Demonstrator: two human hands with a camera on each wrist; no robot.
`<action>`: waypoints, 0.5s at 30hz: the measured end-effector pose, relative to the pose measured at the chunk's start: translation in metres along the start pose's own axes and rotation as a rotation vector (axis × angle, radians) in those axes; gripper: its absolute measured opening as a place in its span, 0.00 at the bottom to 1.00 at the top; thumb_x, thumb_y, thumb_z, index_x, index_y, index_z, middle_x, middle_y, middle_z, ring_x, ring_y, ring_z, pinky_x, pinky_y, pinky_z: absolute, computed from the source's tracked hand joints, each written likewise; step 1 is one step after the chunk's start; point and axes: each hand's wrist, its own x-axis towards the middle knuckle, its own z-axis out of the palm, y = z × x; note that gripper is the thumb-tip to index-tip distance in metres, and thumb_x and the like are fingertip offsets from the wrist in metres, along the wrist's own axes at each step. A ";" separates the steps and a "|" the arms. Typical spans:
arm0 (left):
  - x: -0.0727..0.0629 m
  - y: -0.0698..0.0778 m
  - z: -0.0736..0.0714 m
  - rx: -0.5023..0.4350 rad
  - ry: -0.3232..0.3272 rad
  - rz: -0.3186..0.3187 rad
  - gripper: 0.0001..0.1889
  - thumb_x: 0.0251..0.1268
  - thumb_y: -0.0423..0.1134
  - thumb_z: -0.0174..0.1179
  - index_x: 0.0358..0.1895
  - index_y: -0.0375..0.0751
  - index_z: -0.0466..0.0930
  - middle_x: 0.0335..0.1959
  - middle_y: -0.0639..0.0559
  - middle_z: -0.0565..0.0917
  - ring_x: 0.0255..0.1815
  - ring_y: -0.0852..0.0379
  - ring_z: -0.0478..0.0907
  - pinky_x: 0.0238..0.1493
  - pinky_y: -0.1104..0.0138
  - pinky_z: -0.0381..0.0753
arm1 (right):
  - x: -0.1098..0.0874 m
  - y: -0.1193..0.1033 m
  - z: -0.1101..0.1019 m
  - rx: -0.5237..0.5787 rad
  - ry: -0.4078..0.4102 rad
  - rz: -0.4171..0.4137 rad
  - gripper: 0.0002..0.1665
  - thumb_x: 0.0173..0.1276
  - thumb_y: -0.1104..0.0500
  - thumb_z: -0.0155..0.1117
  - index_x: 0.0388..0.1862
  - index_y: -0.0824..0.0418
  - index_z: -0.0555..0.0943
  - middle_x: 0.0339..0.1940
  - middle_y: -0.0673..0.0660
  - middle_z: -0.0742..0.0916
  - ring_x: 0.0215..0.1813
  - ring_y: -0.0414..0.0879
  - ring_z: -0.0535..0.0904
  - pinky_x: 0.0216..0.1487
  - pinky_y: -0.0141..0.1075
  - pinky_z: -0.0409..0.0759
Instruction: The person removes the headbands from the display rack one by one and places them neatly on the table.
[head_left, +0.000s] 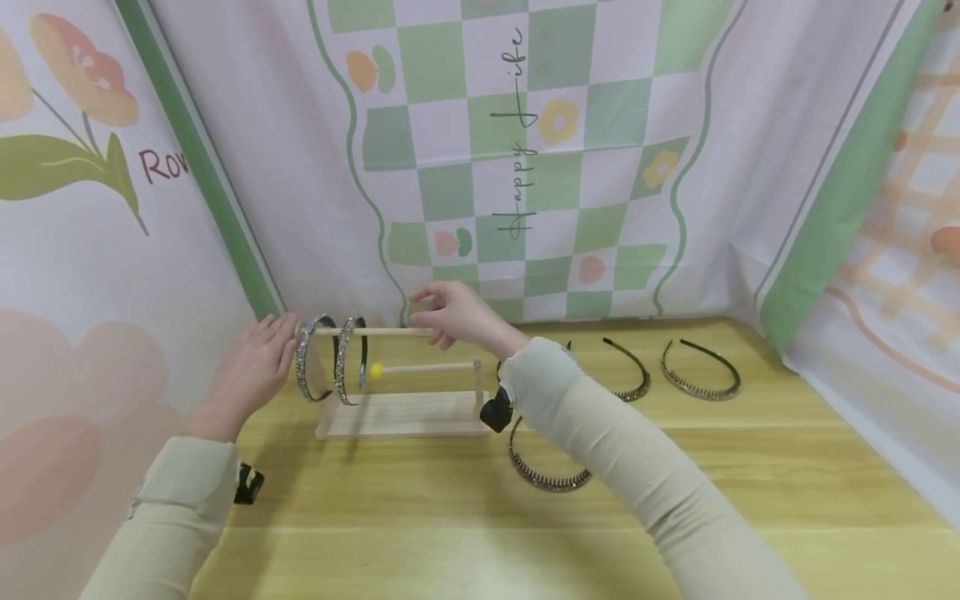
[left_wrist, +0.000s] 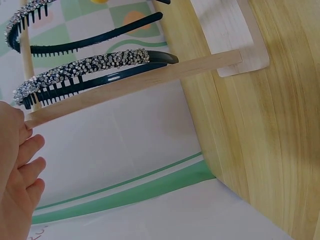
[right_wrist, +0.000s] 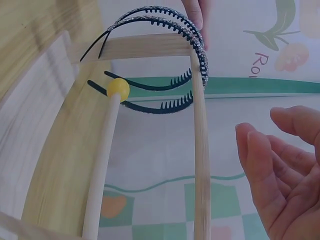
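Note:
A wooden rack [head_left: 412, 415] stands at the left, with two glittery toothed headbands hanging side by side near the left end of its top rod [head_left: 401, 332]. The outer headband [head_left: 302, 362] and the inner headband [head_left: 342, 358] show their teeth in the right wrist view. My left hand [head_left: 253, 367] rests against the rack's left end, its fingers by the top of the wooden upright [left_wrist: 135, 89]. Farther right, my right hand [head_left: 467, 317] hovers by the rod with loosely bent fingers, holding nothing. Air shows between it and the rod [right_wrist: 201, 165] in the right wrist view.
Below the top rod runs a shorter rod tipped by a yellow ball [head_left: 377, 370]. Several more headbands lie on the wooden table [head_left: 795, 467], including one at far right [head_left: 705, 392] and a nearer one [head_left: 547, 482], partly behind my right sleeve. A patterned curtain [head_left: 562, 192] backs the table.

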 end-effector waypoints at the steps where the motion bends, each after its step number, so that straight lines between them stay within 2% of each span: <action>1: 0.000 0.000 0.000 0.000 0.001 0.000 0.25 0.75 0.38 0.37 0.66 0.24 0.52 0.66 0.27 0.56 0.66 0.31 0.50 0.69 0.50 0.42 | 0.001 -0.001 0.001 0.005 0.002 -0.003 0.23 0.65 0.58 0.61 0.58 0.61 0.73 0.36 0.58 0.84 0.32 0.57 0.81 0.27 0.39 0.83; 9: 0.001 0.002 -0.001 0.000 0.004 0.004 0.25 0.74 0.38 0.38 0.66 0.23 0.52 0.65 0.27 0.57 0.66 0.30 0.51 0.69 0.50 0.44 | 0.015 -0.009 0.014 0.011 0.004 -0.002 0.23 0.65 0.61 0.60 0.60 0.61 0.72 0.39 0.60 0.83 0.30 0.51 0.82 0.27 0.37 0.83; 15: 0.000 0.002 -0.001 0.005 -0.001 0.003 0.25 0.74 0.37 0.38 0.66 0.23 0.52 0.65 0.27 0.57 0.66 0.30 0.50 0.69 0.49 0.44 | 0.021 -0.012 0.028 0.045 -0.005 -0.031 0.26 0.64 0.64 0.61 0.61 0.63 0.70 0.38 0.60 0.83 0.30 0.49 0.81 0.27 0.37 0.83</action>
